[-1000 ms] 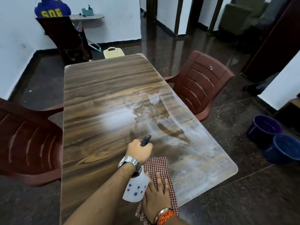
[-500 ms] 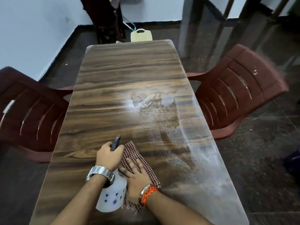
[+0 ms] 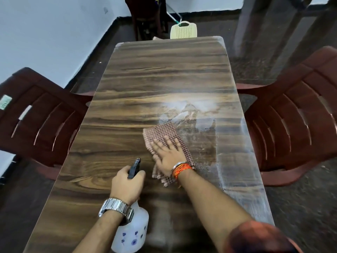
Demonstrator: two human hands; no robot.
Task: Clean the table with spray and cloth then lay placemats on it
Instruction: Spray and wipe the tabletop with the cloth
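Observation:
A long wood-grain table (image 3: 145,73) fills the view, with a whitish wet patch (image 3: 191,110) right of its middle. My left hand (image 3: 125,185), with a steel watch on the wrist, is shut on the neck of a white spray bottle (image 3: 131,234) with blue flowers; its black nozzle (image 3: 134,168) points forward. My right hand (image 3: 167,154), with orange threads on the wrist, lies flat with fingers spread on a red-and-white checked cloth (image 3: 162,134), pressing it onto the table at the wet patch's near edge. No placemats are in view.
Dark red plastic chairs stand at the left (image 3: 36,115) and right (image 3: 295,115) sides of the table. A cream plastic chair back (image 3: 183,31) shows at the far end. White wall to the left; dark speckled floor all around.
My right hand has pushed the cloth forward and to the right, up to the wet patch. My left hand keeps the bottle near the table's front. The camera has tilted down.

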